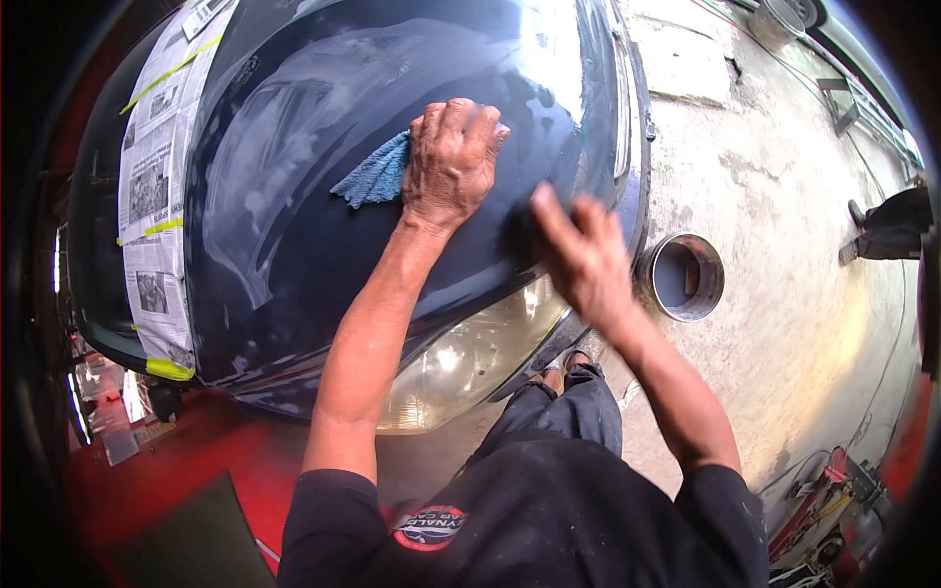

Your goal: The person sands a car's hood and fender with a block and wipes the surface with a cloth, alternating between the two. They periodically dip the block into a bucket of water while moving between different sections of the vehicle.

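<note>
My left hand (pixel 451 162) is closed over a blue cloth (pixel 374 174), bunched against the dark car hood (pixel 294 245). One corner of the cloth spreads out to the left of my fingers. Over the hood's right side, above the headlight, is my right hand (pixel 586 250), smeared by motion. Its thumb and fingers point toward the hood, and I cannot make out whether anything is under them. Pale, dull patches and wet-looking streaks cover the hood's surface. The clouded headlight (pixel 470 358) lies below, between my forearms.
Newspaper (pixel 155 196) fixed with yellow tape covers the hood's left part. A round bucket (pixel 681 277) with grey liquid stands on the concrete floor (pixel 774 323) at right. Another person's legs (pixel 887 225) show at far right. Tools and hoses (pixel 833 505) lie lower right.
</note>
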`<state>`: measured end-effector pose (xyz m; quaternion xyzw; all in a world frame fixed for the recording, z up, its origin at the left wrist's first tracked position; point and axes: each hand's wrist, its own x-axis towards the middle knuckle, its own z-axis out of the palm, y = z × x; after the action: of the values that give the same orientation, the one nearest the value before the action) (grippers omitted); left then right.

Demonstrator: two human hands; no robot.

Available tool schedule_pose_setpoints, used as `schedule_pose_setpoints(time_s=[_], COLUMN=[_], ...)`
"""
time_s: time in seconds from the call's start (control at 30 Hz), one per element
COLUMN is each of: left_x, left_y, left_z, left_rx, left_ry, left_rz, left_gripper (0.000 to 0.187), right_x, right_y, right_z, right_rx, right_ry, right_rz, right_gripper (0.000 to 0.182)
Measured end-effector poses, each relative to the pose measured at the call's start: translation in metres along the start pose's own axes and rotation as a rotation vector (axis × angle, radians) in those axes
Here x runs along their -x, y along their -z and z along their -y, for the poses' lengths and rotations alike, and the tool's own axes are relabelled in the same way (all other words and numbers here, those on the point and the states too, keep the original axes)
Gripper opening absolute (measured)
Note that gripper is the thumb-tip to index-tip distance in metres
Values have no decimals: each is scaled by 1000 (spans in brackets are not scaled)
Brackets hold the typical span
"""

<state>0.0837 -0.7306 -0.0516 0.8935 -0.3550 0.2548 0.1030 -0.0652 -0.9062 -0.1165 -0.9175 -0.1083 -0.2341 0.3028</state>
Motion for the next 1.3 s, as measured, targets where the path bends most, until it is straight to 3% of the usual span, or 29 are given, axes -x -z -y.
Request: schedule_pose_setpoints(time_s=[0.03,0.13,0.2,0.23,0.3,0.37,0.43,0.5,0.57,0.6,0.63,0.7,0.77,0.83,0.9,0.97,1.1,1.17,1.2,1.27,1.3], left_x=[0,0,1,1,2,0,1,1,1,0,0,1,0,-1,0,-1,1,-1,-1,-1,-2], left_y=[-1,-1,-1,-1,-3,-2,-3,-5,-5,-5,-4,-2,2,3,2,3,0,0,1,1,0], left_z=[1,0,0,1,2,1,2,3,3,4,4,1,1,0,-2,-2,-1,1,2,2,3], left_rx=[15,46,52,57,54,64,66,65,62,62,63,59,34,44,47,39,36,67,97,131,146], left_ry=[7,17,15,13,19,35,29,26,20,17,14,14,27,28,32,28,13,27,40,54,61], left_rz=[-8,-36,-31,-31,-30,-32,-50,-62,-61,-58,-54,-23,14,8,14,30,-5,-18,-38,-44,-47], left_gripper=[20,19,19,19,19,20,19,20,20,20,20,20,19,19,20,20,19,19,19,20,20], right_x=[7,-52,-120,-143,-142,-84,-23,-7,-47,-73,-107,-120,-79,-38,-37,-75,-152,-119,-87,-29,-16], right_y=[6,5,0,-3,-7,0,14,25,15,9,17,6,1,17,15,7,-16,-1,3,15,17], right_z=[17,-35,-75,-87,-81,-47,1,15,-29,-53,-57,-68,-58,-15,-23,-60,-101,-62,-44,-3,6], right_rx=[-48,-6,-16,113,128,76,-6,-26,-34,25,78,134,82,26,64,31,210,153,-6,-21,-4], right_ry=[26,-39,-133,-60,-101,-71,107,158,107,-63,56,-31,-71,35,94,9,-67,-144,-91,62,149], right_rz=[68,117,58,-45,-58,18,145,232,152,201,103,53,95,134,117,122,-87,27,83,154,103], right_gripper=[76,78,68,63,65,70,76,78,75,76,76,76,73,75,76,69,62,67,66,77,74])
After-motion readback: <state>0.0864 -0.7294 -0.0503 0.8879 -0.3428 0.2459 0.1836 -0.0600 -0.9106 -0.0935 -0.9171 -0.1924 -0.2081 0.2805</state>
